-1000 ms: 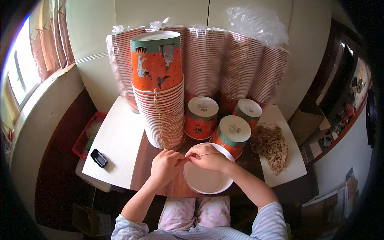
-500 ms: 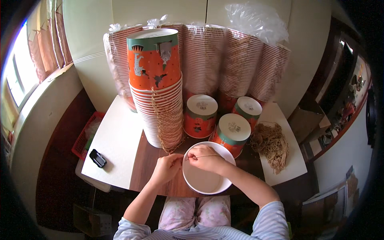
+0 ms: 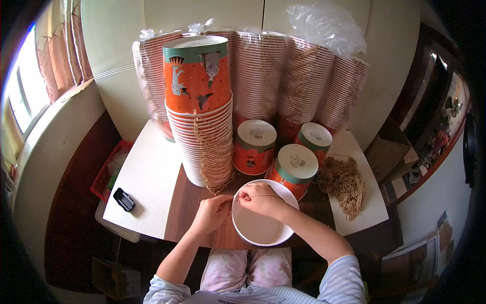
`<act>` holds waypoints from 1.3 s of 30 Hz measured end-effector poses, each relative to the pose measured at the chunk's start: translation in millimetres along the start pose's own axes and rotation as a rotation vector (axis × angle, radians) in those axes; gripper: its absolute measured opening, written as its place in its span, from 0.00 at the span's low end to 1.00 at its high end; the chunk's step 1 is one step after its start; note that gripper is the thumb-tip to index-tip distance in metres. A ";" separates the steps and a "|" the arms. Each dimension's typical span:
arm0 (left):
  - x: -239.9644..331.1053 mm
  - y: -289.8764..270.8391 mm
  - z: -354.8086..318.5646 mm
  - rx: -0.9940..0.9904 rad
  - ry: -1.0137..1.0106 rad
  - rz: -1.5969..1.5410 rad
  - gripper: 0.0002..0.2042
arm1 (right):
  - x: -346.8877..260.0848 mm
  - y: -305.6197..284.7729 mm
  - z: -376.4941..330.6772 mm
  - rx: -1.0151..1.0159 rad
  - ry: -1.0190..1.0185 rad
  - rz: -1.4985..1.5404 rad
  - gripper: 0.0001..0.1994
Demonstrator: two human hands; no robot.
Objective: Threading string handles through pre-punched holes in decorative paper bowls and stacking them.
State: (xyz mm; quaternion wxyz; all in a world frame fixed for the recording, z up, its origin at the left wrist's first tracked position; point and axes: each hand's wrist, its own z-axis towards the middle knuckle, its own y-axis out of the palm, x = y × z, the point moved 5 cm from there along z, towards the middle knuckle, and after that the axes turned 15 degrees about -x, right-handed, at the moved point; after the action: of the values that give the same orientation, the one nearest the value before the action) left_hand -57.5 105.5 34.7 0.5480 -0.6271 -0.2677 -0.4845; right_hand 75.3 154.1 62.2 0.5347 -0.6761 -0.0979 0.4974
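Pale wall panels (image 3: 114, 45) back a white table with a brown middle strip (image 3: 187, 215). At its near edge, the right hand (image 3: 260, 198) reaches over an open bucket (image 3: 258, 228), its thumb and fingertips pinched together just inside the left part of the rim, seemingly on a cord (image 3: 266, 195) that lies across the back of that hand. The left hand (image 3: 211, 212) sits at the outside of the same rim, fingers curled and nearly closed; whether they grip cord or only the bucket's edge, I cannot tell. With one hand inside and one outside, the wall between them can probably be steadied and worked from both faces.

The bucket stands mouth up, close to the lap, likely so the rim is easy to reach. Just beyond, a tall stack (image 3: 195, 147) of nested buckets is upside down, with loops of cord (image 3: 207, 157) hanging down its side. Right of it, three upturned buckets (image 3: 296, 169) stand near a loose heap of string (image 3: 347, 187), perhaps placed within arm's reach. Plastic-wrapped stacks (image 3: 260, 76) line the back, probably out of the way.
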 end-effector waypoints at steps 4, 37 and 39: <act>-1.3 0.0 0.0 0.005 0.011 -0.004 0.10 | -3.1 -0.6 0.4 -0.006 -0.018 0.019 0.05; 43.8 -25.8 -36.1 -0.397 0.420 -0.860 0.02 | -6.3 -8.3 -12.0 -0.399 -0.012 0.185 0.18; 38.4 -27.5 -35.7 -0.359 0.381 -0.951 0.03 | -1.0 -0.9 -14.5 -0.387 -0.007 0.146 0.19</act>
State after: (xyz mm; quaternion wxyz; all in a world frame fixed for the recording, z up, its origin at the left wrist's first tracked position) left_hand -77.6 71.2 78.6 0.1914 -0.4217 -0.3306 -0.8223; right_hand 86.4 144.8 62.5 0.3573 -0.7697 -0.1443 0.5090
